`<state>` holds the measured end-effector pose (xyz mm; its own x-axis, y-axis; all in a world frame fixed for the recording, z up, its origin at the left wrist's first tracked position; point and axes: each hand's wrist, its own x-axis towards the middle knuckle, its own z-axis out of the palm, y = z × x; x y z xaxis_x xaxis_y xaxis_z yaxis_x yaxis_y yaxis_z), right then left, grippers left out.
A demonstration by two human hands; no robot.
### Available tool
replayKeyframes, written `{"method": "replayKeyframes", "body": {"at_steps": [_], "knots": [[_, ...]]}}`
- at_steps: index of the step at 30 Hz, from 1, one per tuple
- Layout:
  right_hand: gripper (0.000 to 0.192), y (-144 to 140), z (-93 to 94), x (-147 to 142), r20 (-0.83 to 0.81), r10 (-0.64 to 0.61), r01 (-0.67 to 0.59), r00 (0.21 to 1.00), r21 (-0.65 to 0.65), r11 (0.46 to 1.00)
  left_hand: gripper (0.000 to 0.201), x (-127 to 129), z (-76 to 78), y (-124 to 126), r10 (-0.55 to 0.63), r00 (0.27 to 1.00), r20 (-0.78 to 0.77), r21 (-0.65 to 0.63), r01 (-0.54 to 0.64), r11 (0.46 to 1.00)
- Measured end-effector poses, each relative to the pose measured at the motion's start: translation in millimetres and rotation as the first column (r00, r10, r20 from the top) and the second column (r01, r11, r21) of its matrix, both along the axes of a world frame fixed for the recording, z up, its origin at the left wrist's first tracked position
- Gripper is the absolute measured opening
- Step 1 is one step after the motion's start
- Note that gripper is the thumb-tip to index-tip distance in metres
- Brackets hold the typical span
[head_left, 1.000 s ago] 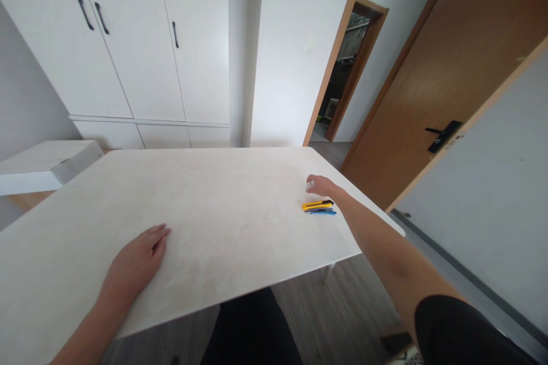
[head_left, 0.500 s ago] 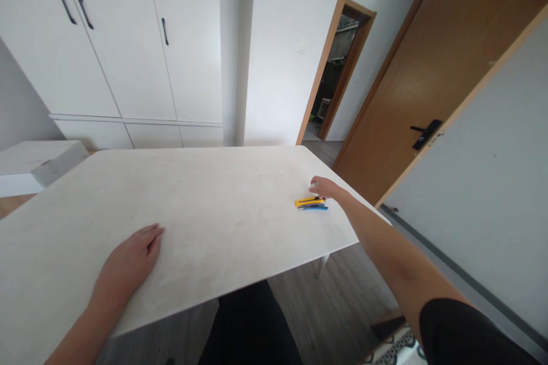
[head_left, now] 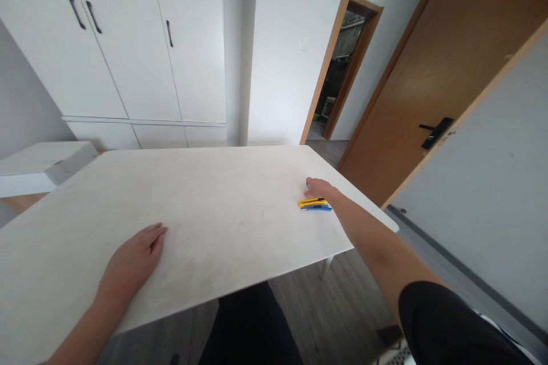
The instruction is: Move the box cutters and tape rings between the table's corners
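Two small tools lie side by side at the table's (head_left: 222,194) far right: a yellow utility knife (head_left: 311,202) and, just nearer, a blue pen-like thing (head_left: 317,208). Right hand (head_left: 320,187) rests just beyond them, fingers loosely curled, perhaps brushing the knife, clasping nothing. Left hand (head_left: 133,256) lies flat, fingers spread, near left, well apart.

White table (head_left: 205,194) — yellow utility knife (head_left: 311,202) and blue pen (head_left: 319,209) side by side near its right edge
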<state>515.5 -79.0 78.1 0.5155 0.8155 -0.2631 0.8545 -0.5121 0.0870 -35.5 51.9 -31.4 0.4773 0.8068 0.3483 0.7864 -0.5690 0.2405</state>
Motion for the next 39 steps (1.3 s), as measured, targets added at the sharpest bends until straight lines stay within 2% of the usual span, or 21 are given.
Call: {"method": "replayKeyframes", "body": {"at_steps": [3, 6, 8, 12, 17, 21, 27, 30, 34, 37, 39], "knots": [[0.056, -6.5, 10.4, 1.5, 0.051, -0.022, 0.019, 0.998, 0.051, 0.999, 0.056, 0.3, 1.3, -1.3, 0.008, 1.000, 0.011, 0.011, -0.008, 1.000], [0.044, -24.6, 24.3, 4.5, 0.099, 0.001, -0.012, 0.995, 0.120, 0.993, 0.055, 0.5, 2.0, -1.5, 0.006, 1.000, 0.016, 0.013, -0.006, 1.000], [0.036, -40.1, 29.5, 4.0, 0.114, 0.059, -0.070, 0.992, 0.095, 0.993, 0.055, 0.7, 2.5, -1.2, -0.002, 1.000, 0.017, 0.008, 0.002, 1.000], [0.037, -66.2, 23.2, -4.5, 0.103, 0.147, -0.149, 0.984, 0.007, 0.989, 0.053, 1.5, 4.1, -1.7, -0.004, 1.000, 0.027, 0.014, 0.004, 1.000], [0.049, -76.4, 6.7, -11.8, 0.044, 0.178, -0.180, 0.983, 0.035, 0.983, 0.056, 2.1, 4.7, -3.1, -0.020, 1.000, 0.015, 0.018, 0.020, 1.000], [0.042, -74.6, 4.9, -10.0, -0.009, 0.211, -0.211, 0.977, 0.030, 0.977, 0.056, 2.3, 4.4, -2.4, -0.025, 1.000, 0.018, 0.018, 0.025, 1.000], [0.051, -74.0, 8.0, -12.6, -0.154, 0.106, -0.109, 0.982, -0.013, 0.994, 0.056, 3.0, 5.1, -2.0, -0.023, 1.000, 0.018, 0.021, 0.023, 1.000], [0.040, -74.8, 5.9, -21.3, -0.180, 0.134, -0.142, 0.975, -0.031, 0.989, 0.055, 4.7, 8.4, -5.9, -0.013, 1.000, 0.022, 0.028, 0.012, 1.000], [0.021, -64.4, -2.7, -42.0, -0.156, 0.122, -0.126, 0.980, -0.014, 0.992, 0.048, 8.7, 18.5, -16.2, 0.001, 1.000, 0.026, 0.015, -0.001, 1.000], [0.021, -38.1, -9.0, -69.6, -0.213, 0.045, -0.034, 0.976, 0.056, 0.998, 0.042, 12.2, 24.0, -20.7, 0.001, 1.000, 0.019, 0.026, -0.001, 1.000], [0.024, -13.3, -8.4, -99.9, -0.268, -0.006, 0.033, 0.964, 0.098, 0.995, 0.039, 13.6, 24.5, -21.5, 0.016, 1.000, 0.008, 0.030, -0.016, 0.999]]}}
